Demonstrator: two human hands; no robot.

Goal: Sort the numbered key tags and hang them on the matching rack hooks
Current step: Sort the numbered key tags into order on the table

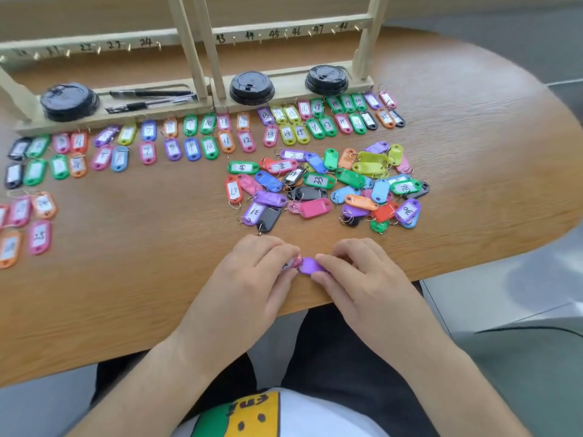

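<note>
On the oval wood-grain table (142, 294), close to its near edge, a purple plastic key tag (310, 267) is pinched by the right hand (356, 274), and a small pink tag (296, 259) by the left hand (252, 272). A slip could send either over that edge; bare tabletop is left open just leftward.

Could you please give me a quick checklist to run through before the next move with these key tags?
1. Right hand pinches purple tag: ok.
2. Purple tag's number readable: not ok, a blank side faces up.
3. Left hand grips pink tag, number readable: cannot tell, mostly hidden by fingers.
4. Pile fully sorted: not ok, many tags lie heaped.
5. Rack hooks 43 to 47 free: ok.
</note>
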